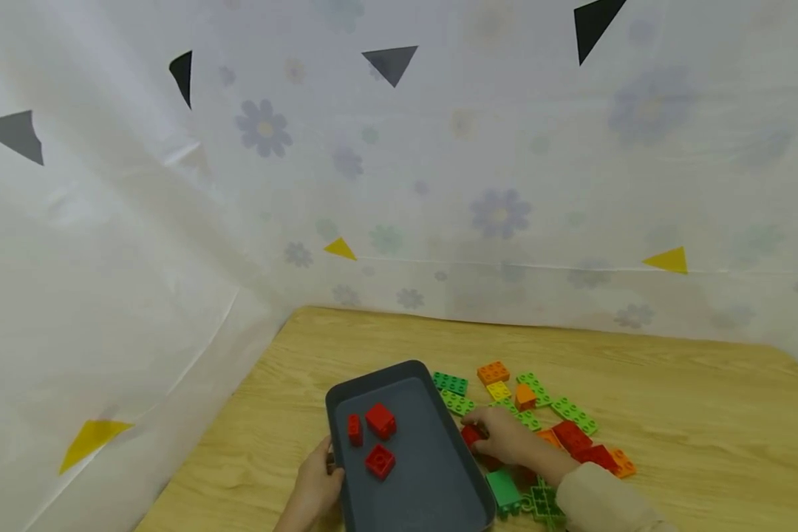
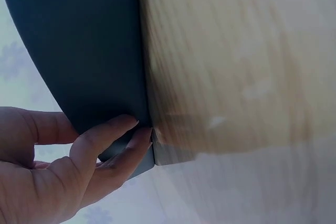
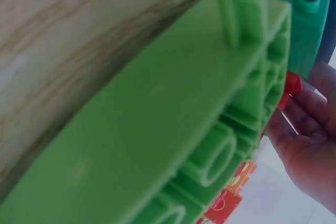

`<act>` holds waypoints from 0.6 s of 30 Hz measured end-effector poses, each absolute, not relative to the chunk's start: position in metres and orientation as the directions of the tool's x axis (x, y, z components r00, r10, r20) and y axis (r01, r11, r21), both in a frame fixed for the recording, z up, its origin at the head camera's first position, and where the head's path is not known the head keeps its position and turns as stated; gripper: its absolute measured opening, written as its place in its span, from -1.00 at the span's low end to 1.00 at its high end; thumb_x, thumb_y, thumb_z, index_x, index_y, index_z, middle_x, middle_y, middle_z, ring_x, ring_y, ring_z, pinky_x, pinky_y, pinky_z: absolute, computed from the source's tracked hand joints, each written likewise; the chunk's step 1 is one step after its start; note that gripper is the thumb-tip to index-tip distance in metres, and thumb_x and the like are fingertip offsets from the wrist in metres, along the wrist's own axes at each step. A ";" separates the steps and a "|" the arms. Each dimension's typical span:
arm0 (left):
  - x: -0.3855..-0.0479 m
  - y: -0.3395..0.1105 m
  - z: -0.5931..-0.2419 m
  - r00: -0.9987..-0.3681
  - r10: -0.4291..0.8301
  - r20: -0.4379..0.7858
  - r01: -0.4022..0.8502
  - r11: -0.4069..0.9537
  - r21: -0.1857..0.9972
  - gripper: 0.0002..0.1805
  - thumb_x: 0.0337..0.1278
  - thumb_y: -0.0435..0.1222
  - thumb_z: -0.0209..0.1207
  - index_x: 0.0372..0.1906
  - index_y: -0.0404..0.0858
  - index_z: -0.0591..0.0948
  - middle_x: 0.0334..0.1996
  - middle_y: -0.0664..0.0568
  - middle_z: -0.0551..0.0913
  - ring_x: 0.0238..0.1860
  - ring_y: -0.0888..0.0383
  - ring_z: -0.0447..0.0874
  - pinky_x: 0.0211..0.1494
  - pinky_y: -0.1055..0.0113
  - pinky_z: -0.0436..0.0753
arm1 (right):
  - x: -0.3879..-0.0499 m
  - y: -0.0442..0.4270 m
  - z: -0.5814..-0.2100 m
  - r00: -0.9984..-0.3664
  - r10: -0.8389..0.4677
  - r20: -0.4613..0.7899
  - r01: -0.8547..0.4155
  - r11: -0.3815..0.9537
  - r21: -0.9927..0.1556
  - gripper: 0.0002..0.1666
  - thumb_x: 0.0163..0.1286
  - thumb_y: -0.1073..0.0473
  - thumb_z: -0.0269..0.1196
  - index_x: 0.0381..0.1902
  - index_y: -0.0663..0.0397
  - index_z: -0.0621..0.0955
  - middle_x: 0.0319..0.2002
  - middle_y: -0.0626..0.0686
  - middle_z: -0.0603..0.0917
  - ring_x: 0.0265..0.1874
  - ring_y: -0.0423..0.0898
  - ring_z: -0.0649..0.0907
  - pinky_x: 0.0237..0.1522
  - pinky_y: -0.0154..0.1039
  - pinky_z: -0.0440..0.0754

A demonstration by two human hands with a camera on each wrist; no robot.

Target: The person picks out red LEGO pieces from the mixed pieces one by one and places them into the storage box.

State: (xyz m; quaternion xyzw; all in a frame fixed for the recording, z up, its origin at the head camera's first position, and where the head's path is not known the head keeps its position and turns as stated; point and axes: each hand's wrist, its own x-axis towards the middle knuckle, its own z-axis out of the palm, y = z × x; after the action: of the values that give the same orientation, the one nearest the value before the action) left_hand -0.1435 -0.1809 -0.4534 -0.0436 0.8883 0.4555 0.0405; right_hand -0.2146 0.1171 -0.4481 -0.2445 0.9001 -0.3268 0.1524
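A dark grey tray [image 1: 417,459] stands on the table with several red bricks [image 1: 380,462] in its left half. My left hand [image 1: 315,482] grips the tray's left side, thumb at the rim; in the left wrist view its fingers [image 2: 113,140] lie against the outer wall. Just beyond the tray's right side, my right hand [image 1: 507,439] pinches a red brick [image 1: 471,435] among the loose bricks. The right wrist view shows that red brick [image 3: 291,87] at the fingertips, partly hidden behind a large light green brick [image 3: 136,114] close to the camera.
Right of the tray lie loose bricks: orange [image 1: 493,372], yellow [image 1: 498,391], light green [image 1: 574,415], dark green [image 1: 449,383] and red [image 1: 572,437]. A green block [image 1: 503,490] sits close to the tray's right edge. A patterned sheet [image 1: 439,185] hangs behind the wooden table [image 1: 691,436].
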 end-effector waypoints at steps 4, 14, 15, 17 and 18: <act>-0.143 -0.180 -0.454 -0.989 -0.054 -0.139 -0.144 0.581 0.801 -0.39 0.00 -0.59 0.00 0.23 -0.68 0.18 -0.09 -0.47 0.53 -0.09 -0.21 0.57 -0.09 0.07 0.65 | -0.214 0.119 -0.448 -0.830 -0.543 -0.131 -0.329 0.665 -0.671 -0.60 0.12 0.35 0.29 -0.03 0.33 0.59 -0.05 0.26 0.63 -0.08 0.17 0.60 -0.13 0.07 0.62; -0.144 -0.181 -0.457 -0.994 -0.043 -0.098 -0.104 0.588 0.802 -0.39 -0.02 -0.60 0.01 0.21 -0.72 0.17 -0.14 -0.48 0.55 -0.12 -0.21 0.59 -0.12 0.10 0.67 | -0.213 0.125 -0.454 -0.829 -0.558 -0.036 -0.403 0.641 -0.653 -0.55 0.13 0.24 0.30 -0.01 0.35 0.58 -0.08 0.24 0.65 -0.08 0.16 0.62 -0.13 0.02 0.64; -0.144 -0.181 -0.457 -0.994 -0.043 -0.097 -0.104 0.589 0.801 -0.39 -0.02 -0.59 0.01 0.21 -0.72 0.17 -0.14 -0.47 0.55 -0.12 -0.21 0.59 -0.12 0.10 0.67 | -0.212 0.125 -0.454 -0.837 -0.546 -0.024 -0.404 0.647 -0.646 -0.55 0.13 0.23 0.31 -0.02 0.34 0.59 -0.08 0.22 0.66 -0.09 0.15 0.62 -0.13 0.01 0.65; -0.144 -0.181 -0.457 -0.994 -0.045 -0.100 -0.107 0.591 0.800 -0.39 -0.02 -0.59 0.00 0.22 -0.71 0.17 -0.14 -0.47 0.56 -0.12 -0.21 0.59 -0.13 0.10 0.68 | -0.210 0.126 -0.452 -0.856 -0.516 -0.006 -0.394 0.661 -0.639 -0.54 0.13 0.20 0.31 -0.02 0.33 0.59 -0.07 0.22 0.65 -0.08 0.14 0.62 -0.14 -0.01 0.65; -0.144 -0.181 -0.457 -0.994 -0.046 -0.100 -0.107 0.592 0.799 -0.39 -0.02 -0.59 0.00 0.22 -0.71 0.17 -0.14 -0.46 0.56 -0.12 -0.21 0.59 -0.13 0.10 0.68 | -0.210 0.126 -0.451 -0.865 -0.501 0.005 -0.390 0.666 -0.636 -0.54 0.12 0.20 0.31 -0.02 0.33 0.59 -0.07 0.22 0.65 -0.09 0.14 0.62 -0.15 -0.01 0.65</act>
State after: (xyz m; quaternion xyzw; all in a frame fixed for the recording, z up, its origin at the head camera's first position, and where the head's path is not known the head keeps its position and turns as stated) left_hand -0.1438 -0.1810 -0.4571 -0.0430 0.8915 0.4496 0.0342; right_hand -0.2096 0.1257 -0.4509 -0.2451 0.9088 -0.3268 0.0851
